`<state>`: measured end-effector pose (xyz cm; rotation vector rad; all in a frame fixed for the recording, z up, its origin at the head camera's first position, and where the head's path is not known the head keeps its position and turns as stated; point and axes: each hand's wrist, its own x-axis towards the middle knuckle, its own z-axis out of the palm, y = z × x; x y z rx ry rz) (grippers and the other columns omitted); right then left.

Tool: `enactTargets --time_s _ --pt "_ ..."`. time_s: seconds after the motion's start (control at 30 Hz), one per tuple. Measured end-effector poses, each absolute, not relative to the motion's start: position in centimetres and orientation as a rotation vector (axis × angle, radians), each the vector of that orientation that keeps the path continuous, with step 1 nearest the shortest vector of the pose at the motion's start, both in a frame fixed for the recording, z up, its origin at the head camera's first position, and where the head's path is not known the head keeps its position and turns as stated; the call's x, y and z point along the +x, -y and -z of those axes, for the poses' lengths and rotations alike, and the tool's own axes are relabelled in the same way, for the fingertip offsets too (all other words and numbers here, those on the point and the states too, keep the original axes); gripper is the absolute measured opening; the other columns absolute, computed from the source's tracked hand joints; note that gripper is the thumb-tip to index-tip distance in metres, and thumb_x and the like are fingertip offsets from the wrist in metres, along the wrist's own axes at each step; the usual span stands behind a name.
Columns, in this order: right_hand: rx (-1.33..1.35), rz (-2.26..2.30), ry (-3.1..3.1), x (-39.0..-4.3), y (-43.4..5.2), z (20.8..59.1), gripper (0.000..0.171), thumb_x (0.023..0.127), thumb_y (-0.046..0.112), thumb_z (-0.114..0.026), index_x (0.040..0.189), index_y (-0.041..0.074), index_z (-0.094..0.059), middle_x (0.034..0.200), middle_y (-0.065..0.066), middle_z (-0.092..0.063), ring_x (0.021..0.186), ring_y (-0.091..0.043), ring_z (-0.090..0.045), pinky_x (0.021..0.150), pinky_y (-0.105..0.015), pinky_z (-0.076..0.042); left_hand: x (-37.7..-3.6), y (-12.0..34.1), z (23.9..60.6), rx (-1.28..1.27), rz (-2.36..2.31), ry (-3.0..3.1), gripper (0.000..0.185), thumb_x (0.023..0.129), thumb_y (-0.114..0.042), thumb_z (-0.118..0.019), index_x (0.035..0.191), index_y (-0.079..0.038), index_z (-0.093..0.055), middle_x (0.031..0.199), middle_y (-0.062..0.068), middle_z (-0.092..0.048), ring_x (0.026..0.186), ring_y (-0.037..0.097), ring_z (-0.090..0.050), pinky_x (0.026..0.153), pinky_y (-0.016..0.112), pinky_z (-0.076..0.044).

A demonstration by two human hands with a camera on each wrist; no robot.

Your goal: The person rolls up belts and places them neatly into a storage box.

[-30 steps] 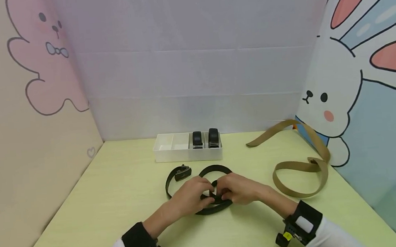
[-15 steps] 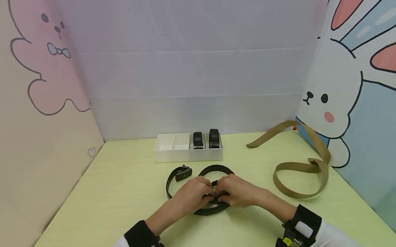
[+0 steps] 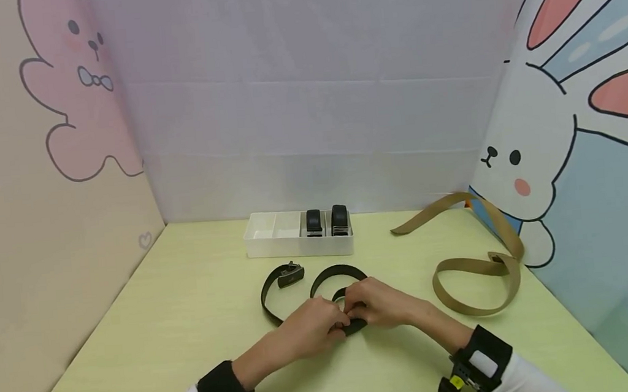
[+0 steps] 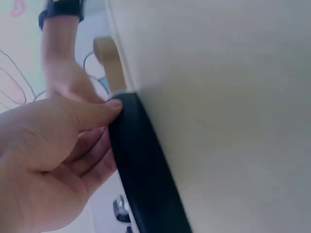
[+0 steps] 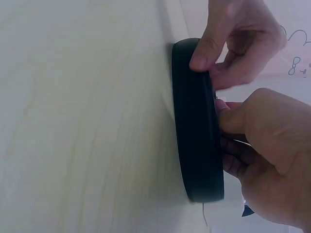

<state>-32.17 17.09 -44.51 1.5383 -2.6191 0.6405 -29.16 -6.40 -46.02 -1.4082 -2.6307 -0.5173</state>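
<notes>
A black belt (image 3: 337, 270) stands on edge on the table in loose coils, its dark buckle (image 3: 291, 276) at the outer left end. My left hand (image 3: 314, 328) pinches the near side of the coil, with the thumb on the outer face of the strap (image 4: 146, 160) in the left wrist view. Close beside it, my right hand (image 3: 383, 301) pinches the inner turn of the belt from above. In the right wrist view its fingertips are partly hidden behind the black band (image 5: 194, 121). The belt's inner end is covered by my hands.
A white divided box (image 3: 296, 246) stands behind the belt, with two rolled black belts (image 3: 340, 220) in its right compartments. A tan webbing belt (image 3: 465, 263) lies loosely curled at the right. Walls enclose the table's back and sides.
My left hand has shifted a little right and nearer to me, onto the coil's near side. The coil has moved slightly left at its top. The right hand has barely moved.
</notes>
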Motion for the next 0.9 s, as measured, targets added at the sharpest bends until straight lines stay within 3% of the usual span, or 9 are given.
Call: enactTargets --time_s 0.1,0.3,0.53,0.9 --pt "1.572 -0.649 2.615 -32.3 -17.5 44.5 0.015 0.100 -0.002 -0.079 0.093 0.011 -0.081 0.091 -0.001 -0.079 0.084 -0.004 -0.071 0.079 -0.022 -0.058 -29.4 7.9 45.6 -1.451 0.479 2.674 0.027 0.096 -0.003 -0.086 0.078 -0.018 -0.073 0.073 -0.013 -0.053 0.071 0.001 -0.038 0.069 0.015 -0.036" --pt "1.638 -0.691 2.611 -32.4 -18.5 44.4 0.015 0.101 -0.001 -0.077 0.092 0.010 -0.079 0.090 0.000 -0.076 0.084 -0.002 -0.064 0.081 -0.023 -0.056 -30.0 12.0 44.8 -1.470 0.464 2.785 0.025 0.093 0.002 -0.088 0.086 -0.019 -0.075 0.080 -0.014 -0.064 0.077 -0.002 -0.050 0.077 0.018 -0.048" --pt "1.638 -0.764 2.659 -32.3 -19.9 44.2 0.015 0.102 -0.002 -0.076 0.093 0.010 -0.077 0.091 -0.002 -0.074 0.083 0.001 -0.057 0.080 -0.023 -0.053 -31.6 16.8 44.3 -1.423 0.438 2.796 0.031 0.089 0.009 -0.087 0.087 -0.019 -0.076 0.083 -0.013 -0.068 0.078 -0.001 -0.054 0.076 0.021 -0.052" --pt "1.620 -0.823 2.612 -32.3 -20.2 44.8 0.017 0.104 0.001 -0.076 0.094 0.014 -0.076 0.091 -0.002 -0.073 0.083 0.001 -0.058 0.078 -0.025 -0.056 -34.9 21.2 44.3 -1.267 0.265 2.709 0.033 0.083 0.013 -0.089 0.080 -0.018 -0.079 0.081 -0.010 -0.076 0.080 0.005 -0.062 0.076 0.027 -0.057"
